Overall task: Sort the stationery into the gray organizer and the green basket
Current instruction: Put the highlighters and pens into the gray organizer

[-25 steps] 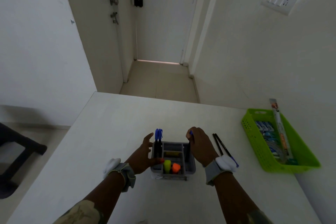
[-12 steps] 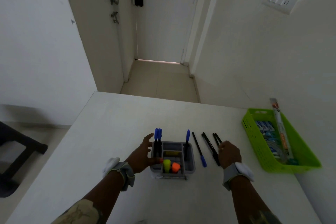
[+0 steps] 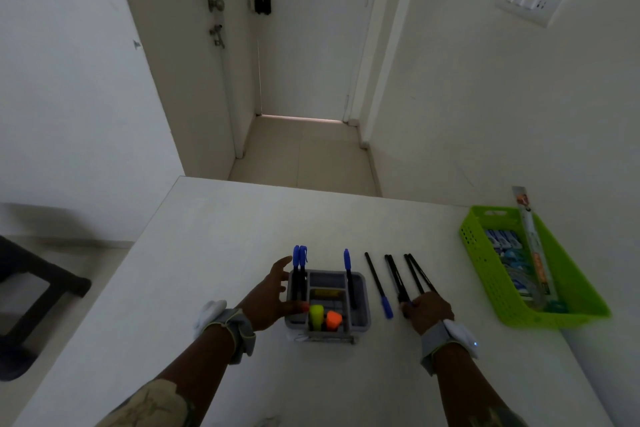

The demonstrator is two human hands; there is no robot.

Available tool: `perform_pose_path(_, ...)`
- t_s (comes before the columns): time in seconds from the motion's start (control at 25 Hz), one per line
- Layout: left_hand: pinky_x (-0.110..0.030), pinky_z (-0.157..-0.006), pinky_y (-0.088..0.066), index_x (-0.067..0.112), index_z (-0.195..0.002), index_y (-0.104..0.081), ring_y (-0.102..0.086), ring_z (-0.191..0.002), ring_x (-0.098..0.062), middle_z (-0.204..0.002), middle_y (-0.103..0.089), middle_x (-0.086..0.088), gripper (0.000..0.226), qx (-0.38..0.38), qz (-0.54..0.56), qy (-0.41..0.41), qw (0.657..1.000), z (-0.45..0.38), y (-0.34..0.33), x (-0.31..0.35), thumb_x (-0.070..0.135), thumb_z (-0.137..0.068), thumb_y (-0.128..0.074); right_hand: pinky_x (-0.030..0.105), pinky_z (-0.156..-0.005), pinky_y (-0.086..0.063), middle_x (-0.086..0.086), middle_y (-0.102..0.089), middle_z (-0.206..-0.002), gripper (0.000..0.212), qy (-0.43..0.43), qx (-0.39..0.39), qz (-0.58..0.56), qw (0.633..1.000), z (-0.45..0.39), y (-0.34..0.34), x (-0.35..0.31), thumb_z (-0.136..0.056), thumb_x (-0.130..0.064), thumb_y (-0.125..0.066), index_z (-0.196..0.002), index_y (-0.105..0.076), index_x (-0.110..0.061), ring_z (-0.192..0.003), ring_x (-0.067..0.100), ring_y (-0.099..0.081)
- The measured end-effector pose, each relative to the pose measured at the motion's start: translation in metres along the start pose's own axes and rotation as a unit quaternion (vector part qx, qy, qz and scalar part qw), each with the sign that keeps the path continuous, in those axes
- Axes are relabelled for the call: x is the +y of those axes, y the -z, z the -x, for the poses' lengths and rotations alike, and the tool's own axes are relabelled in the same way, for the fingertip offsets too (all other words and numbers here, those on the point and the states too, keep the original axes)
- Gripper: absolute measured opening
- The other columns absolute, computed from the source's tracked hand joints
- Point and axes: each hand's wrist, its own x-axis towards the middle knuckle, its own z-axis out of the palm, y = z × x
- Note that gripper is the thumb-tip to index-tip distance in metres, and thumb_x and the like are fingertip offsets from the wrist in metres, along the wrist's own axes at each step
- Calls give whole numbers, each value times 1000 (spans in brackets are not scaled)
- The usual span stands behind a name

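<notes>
Right hand moves from the organizer to the loose pens.

A blue pen (image 3: 347,270) now stands in the gray organizer (image 3: 360,319), which the right hand (image 3: 429,309) has left; it curls over the near ends of the black pens (image 3: 398,279) just right of the organizer, though whether it grips one I cannot tell. The left hand (image 3: 273,291), fingers spread, steadies the organizer's left wall. Pens remain unsorted (another blue-capped pen (image 3: 378,282) lies beside it). The green basket (image 3: 485,274) sits well right of the organizer by the table edge, with bare table between.
</notes>
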Motion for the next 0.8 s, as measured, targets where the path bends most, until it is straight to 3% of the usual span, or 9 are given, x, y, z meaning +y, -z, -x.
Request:
perform_pose_path(0.04, -37, -102, -44, 22, -146, -8, -48, -123, -27, -139, -43, -9, 102, 3, -2, 2, 1000, 0, 0, 0, 33, -71, -76, 11, -39, -23, -7, -38, -51, 45, -8, 2, 0, 1000, 1, 0, -1, -89, -34, -55, -50, -42, -19, -48, 3, -39)
perform_pose_path(0.12, -38, -103, -44, 23, -146, -9, -48, -123, -27, -140, -42, -9, 101, 1, -4, 1, 1000, -1, 0, -1, 32, -72, -76, 19, -48, -37, 0, -50, -56, 35, -26, 37, -49, 998, 5, -2, -1, -86, -27, -62, -54, -53, -14, -52, 9, -47)
perform_pose_path(0.2, -37, -102, -44, 23, -146, -9, -48, -123, -27, -140, -42, -9, 100, 1, -9, 2, 1000, -1, 1, -2, 32, -72, -75, 24, -67, -43, 14, -65, -80, 14, -35, 120, -164, 979, 11, -1, -5, -81, -17, -68, -75, -66, -4, -78, 26, -62)
perform_pose_path(0.28, -37, -101, -45, 23, -146, -9, -49, -123, -27, -140, -42, -9, 100, 1, -8, 3, 1000, -1, 1, -3, 32, -72, -75, 29, -76, -43, 20, -68, -93, 18, -29, 194, -241, 950, 16, 10, -13, -80, -16, -69, -88, -67, 0, -90, 34, -63)
perform_pose_path(0.4, -38, -101, -46, 23, -146, -10, -49, -122, -27, -140, -42, -9, 99, 1, -6, -2, 1000, -1, 1, -3, 31, -72, -75, 33, -73, -45, 18, -69, -81, 25, 21, 279, -328, 902, 18, 38, -28, -86, -32, -61, -88, -65, -7, -79, 34, -64)
perform_pose_path(0.48, -37, -101, -46, 22, -146, -9, -50, -121, -27, -140, -42, -9, 99, 3, -7, -3, 1000, -2, 0, -3, 30, -73, -75, 33, -67, -47, 11, -65, -72, 39, 76, 316, -377, 867, 21, 56, -39, -87, -48, -46, -88, -60, -12, -67, 28, -60)
perform_pose_path(0.56, -35, -98, -45, 21, -146, -9, -49, -121, -27, -140, -41, -10, 98, 4, -5, -1, 1000, -2, 0, -3, 28, -74, -75, 28, -60, -46, 3, -58, -66, 42, 158, 316, -384, 853, 26, 66, -53, -85, -50, -36, -86, -57, -14, -58, 18, -55)
perform_pose_path(0.68, -35, -98, -45, 21, -146, -9, -49, -121, -27, -140, -41, -9, 98, 0, 1, -2, 1000, -2, -1, -2, 28, -74, -75, 4, -60, -40, -3, -57, -68, 29, 273, 278, -298, 871, 34, 65, -70, -87, -34, -43, -85, -59, -10, -58, -3, -53)
perform_pose_path(0.8, -37, -99, -46, 22, -146, -10, -49, -121, -27, -140, -42, -8, 98, 2, 2, -1, 1000, -1, 0, -3, 30, -73, -75, 2, -62, -39, -4, -57, -68, 35, 342, 214, -233, 885, 38, 46, -80, -86, -38, -40, -83, -60, -8, -56, -1, -52)
